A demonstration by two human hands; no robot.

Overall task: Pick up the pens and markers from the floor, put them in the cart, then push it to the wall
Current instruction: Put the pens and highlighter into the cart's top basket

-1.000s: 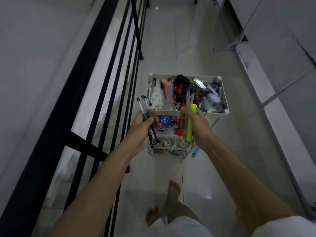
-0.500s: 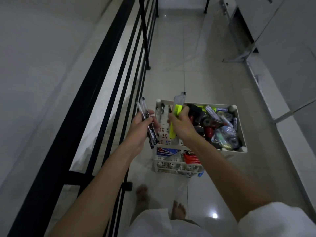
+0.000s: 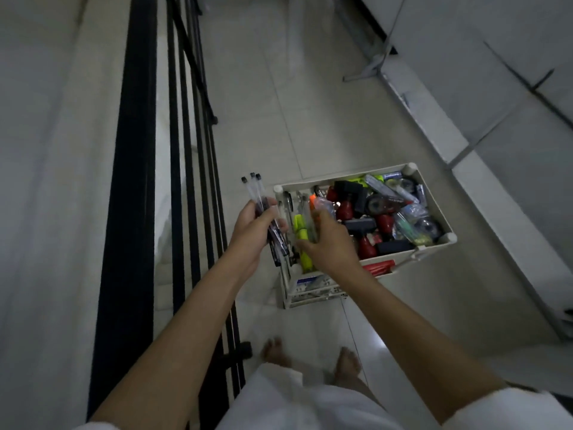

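A white tiered cart [image 3: 432, 178] stands on the tiled floor, its top tray packed with tape rolls, red and black items and markers. My left hand [image 3: 251, 231] grips a bundle of clear pens with black caps [image 3: 257, 193], held just left of the cart's near-left corner. My right hand [image 3: 328, 243] is over the left end of the top tray, closed on a yellow highlighter [image 3: 302, 240] together with a clear pen and an orange-tipped marker [image 3: 313, 204].
A black metal railing [image 3: 186, 150] runs along the left, close to the cart. A low white ledge and wall [image 3: 496, 197] border the right side. My bare feet [image 3: 310, 358] stand just behind the cart. Open tiled floor [image 3: 294, 88] stretches ahead.
I have stepped closer, so the cart sits lower right. My right hand has brought the highlighter and pens from the cart's front handle up over the top tray. The left hand still holds its pens.
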